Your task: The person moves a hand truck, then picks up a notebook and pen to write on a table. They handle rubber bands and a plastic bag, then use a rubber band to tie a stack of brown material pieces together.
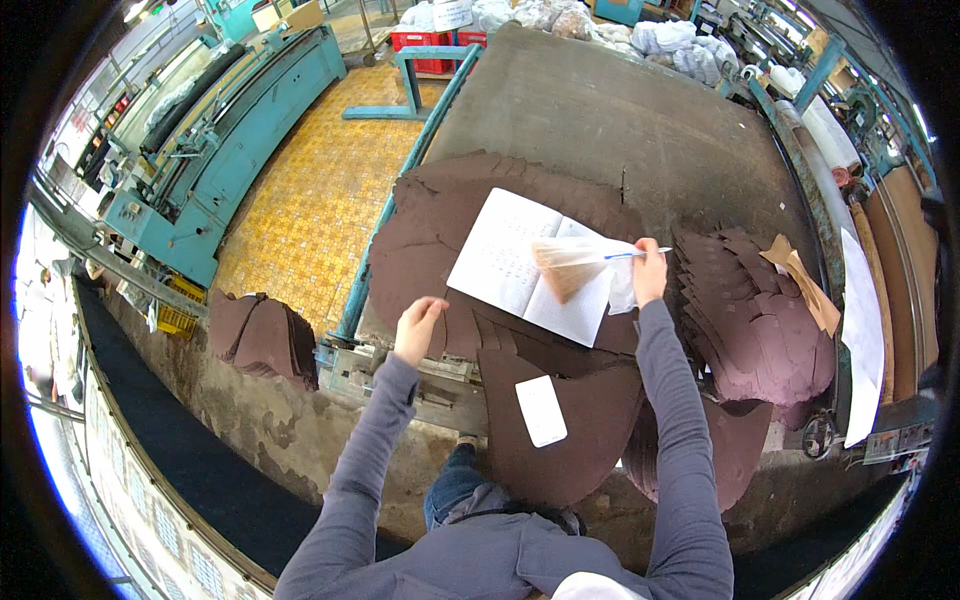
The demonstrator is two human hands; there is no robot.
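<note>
The right hand (650, 272) pinches a pen (636, 253); whether it also grips the clear bag (566, 266) just left of it is hard to tell. The left hand (418, 330) is loosely curled, seemingly holding nothing, over brown sheets (425, 215). Between the hands and slightly beyond them lies an open notebook (500, 245), partly behind the bag. A loose grip could drop the pen; a swinging bag could crease or turn the pages.
</note>
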